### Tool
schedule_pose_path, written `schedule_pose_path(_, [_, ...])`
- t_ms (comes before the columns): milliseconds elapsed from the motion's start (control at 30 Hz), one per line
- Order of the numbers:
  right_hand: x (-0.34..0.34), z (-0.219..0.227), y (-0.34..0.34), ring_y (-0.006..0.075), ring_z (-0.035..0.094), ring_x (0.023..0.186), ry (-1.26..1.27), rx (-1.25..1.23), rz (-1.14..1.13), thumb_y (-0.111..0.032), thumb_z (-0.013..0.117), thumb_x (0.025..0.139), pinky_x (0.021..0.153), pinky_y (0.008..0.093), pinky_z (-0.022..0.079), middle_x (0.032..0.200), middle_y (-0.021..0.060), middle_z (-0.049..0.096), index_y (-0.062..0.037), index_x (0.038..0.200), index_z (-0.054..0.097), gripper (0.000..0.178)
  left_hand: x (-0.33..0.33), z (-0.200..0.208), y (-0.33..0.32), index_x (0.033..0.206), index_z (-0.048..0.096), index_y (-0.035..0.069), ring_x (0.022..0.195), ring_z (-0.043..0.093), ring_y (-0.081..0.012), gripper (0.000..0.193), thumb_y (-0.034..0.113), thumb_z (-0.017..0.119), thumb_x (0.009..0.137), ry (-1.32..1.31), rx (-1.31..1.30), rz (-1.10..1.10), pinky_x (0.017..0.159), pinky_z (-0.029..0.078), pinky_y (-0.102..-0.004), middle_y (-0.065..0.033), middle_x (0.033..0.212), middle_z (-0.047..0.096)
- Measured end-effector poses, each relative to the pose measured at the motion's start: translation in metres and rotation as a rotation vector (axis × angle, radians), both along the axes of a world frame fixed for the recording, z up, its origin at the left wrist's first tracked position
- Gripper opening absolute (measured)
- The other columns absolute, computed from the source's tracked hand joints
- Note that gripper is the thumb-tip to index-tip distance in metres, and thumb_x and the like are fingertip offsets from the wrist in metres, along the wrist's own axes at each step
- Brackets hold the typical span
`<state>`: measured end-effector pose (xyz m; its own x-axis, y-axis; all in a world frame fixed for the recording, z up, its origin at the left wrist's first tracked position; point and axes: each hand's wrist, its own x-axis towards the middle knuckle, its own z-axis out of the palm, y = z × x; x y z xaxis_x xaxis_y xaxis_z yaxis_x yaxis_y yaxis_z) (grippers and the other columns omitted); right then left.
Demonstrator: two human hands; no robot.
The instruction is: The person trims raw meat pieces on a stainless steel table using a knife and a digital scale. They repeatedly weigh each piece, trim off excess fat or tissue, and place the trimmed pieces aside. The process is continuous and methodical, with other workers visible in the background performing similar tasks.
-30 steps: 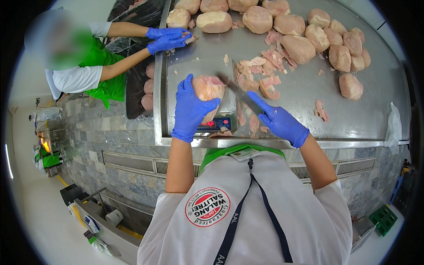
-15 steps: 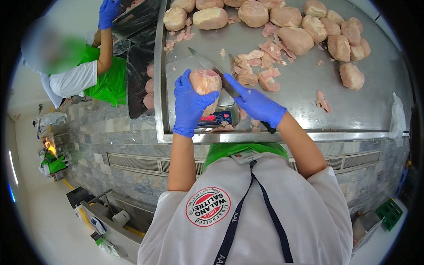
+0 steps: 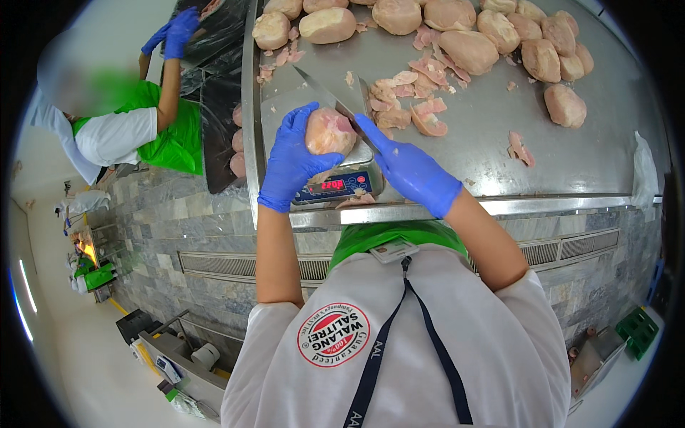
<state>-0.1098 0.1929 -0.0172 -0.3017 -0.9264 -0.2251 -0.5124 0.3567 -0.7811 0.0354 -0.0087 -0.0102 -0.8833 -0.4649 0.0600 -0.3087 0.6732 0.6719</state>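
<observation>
While the meat (image 3: 330,133) sits over the scale (image 3: 362,185), gripped by the left hand (image 3: 291,158), the right hand (image 3: 408,165) grasps a knife (image 3: 320,87), blade along the meat's far edge. Trimmings (image 3: 430,118) lie just right; other lumps (image 3: 467,51) stand farther back on the table (image 3: 485,139).

From the view's middle, a co-worker's green apron (image 3: 175,135) shows at ten o'clock, grey floor tiles (image 3: 153,221) at nine, a slotted drain cover (image 3: 227,265) at eight, a grey counter (image 3: 196,379) between seven and eight, a green crate (image 3: 637,332) near four and a crumpled white plastic sheet (image 3: 644,170) at three.
</observation>
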Motion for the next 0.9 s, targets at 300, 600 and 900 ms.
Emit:
schedule_pose_path(300, [0.01,-0.008,0.024,0.0482,0.066,0.095,-0.219,0.092,-0.002,-0.009,0.046,0.098,0.085,0.0529,0.05,0.103,0.0343,0.065,-0.0272,0.162,0.011,0.075,0.003,-0.017,0.018,0.144,0.048,0.002,0.126,0.054,-0.0319,0.097,0.028,0.092,0.062,0.088,-0.029,0.315,0.109,0.043,-0.0406,-0.0166,0.137,0.053])
schedule_pose_path(600, [-0.022,-0.008,0.064,0.0467,0.065,0.078,0.084,0.044,-0.165,-0.011,0.048,0.099,0.072,0.0539,0.049,0.088,0.0308,0.065,-0.0301,0.161,0.015,0.073,0.002,0.017,-0.035,0.139,0.055,0.005,0.136,0.045,-0.0304,0.064,0.02,0.079,0.081,0.422,-0.161,-0.056,0.118,0.031,-0.042,-0.017,0.142,0.051])
schedule_pose_path(900, [-0.014,-0.001,0.07,0.0461,0.064,0.076,0.115,0.003,-0.15,-0.013,0.049,0.099,0.071,0.0536,0.048,0.082,0.0296,0.064,-0.0345,0.161,0.017,0.072,0.013,0.05,-0.028,0.131,0.06,0.002,0.133,0.05,-0.0296,0.047,0.014,0.072,0.087,0.481,-0.272,-0.13,0.116,0.033,-0.0408,-0.0139,0.138,0.057])
